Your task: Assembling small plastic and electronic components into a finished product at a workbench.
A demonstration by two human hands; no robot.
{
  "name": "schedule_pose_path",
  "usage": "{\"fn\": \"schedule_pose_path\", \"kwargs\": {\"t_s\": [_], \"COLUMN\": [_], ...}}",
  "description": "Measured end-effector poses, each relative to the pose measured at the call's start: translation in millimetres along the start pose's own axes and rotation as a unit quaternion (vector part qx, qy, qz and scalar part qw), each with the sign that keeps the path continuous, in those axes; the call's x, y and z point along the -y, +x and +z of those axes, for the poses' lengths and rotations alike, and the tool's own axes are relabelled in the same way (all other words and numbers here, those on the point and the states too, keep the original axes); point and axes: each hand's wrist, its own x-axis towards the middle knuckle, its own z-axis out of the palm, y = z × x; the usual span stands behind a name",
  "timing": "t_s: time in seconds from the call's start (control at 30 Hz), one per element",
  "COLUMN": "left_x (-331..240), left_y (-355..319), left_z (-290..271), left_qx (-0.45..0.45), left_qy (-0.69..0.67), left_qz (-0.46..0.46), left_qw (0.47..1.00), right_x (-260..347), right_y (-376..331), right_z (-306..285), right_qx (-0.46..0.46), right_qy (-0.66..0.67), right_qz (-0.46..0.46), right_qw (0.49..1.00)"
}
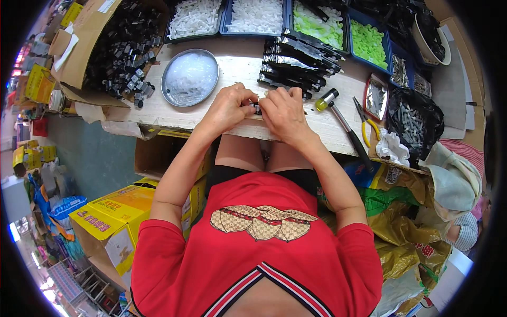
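Near the front edge of the worktable (237,68), my left hand (228,107) and my right hand (285,114) meet with fingers bent inward. Between the fingertips shows a small dark part (257,108), pinched from both sides; most of it is hidden, so its kind is unclear. Just beyond my right hand lies a stack of long black plastic pieces (296,62). A hammer (344,122) with a yellow-tipped head and black grip rests right of that hand. Farther left, a round metal dish (170,94) holds whitish translucent contents.
Pliers (371,127) with yellow handles lie right of the hammer, by a small red-rimmed tray (376,98). A black bag (412,124) contains metal pieces. Along the back stand bins of white parts (253,16) and green parts (368,45). A carton (79,58) with black parts stands left.
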Motion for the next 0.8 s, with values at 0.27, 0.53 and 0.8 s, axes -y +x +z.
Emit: {"fn": "schedule_pose_path", "kwargs": {"t_s": [0.27,0.53,0.8], "left_x": [3.7,5.0,4.9], "left_y": [-1.2,-1.2,0.4], "left_z": [-0.3,0.0,-0.5], "left_qx": [0.009,0.013,0.022], "left_qy": [0.002,0.0,-0.016], "left_qz": [0.019,0.021,0.018], "left_qw": [1.0,1.0,0.999], "right_x": [0.6,-1.8,-4.3], "right_y": [-5.3,-3.4,0.1], "right_z": [-0.1,-0.4,1.7], "right_qx": [-0.035,-0.029,-0.011], "right_qy": [-0.01,0.031,0.003], "right_qz": [0.018,0.029,0.016], "right_qw": [0.999,0.999,1.0]}}
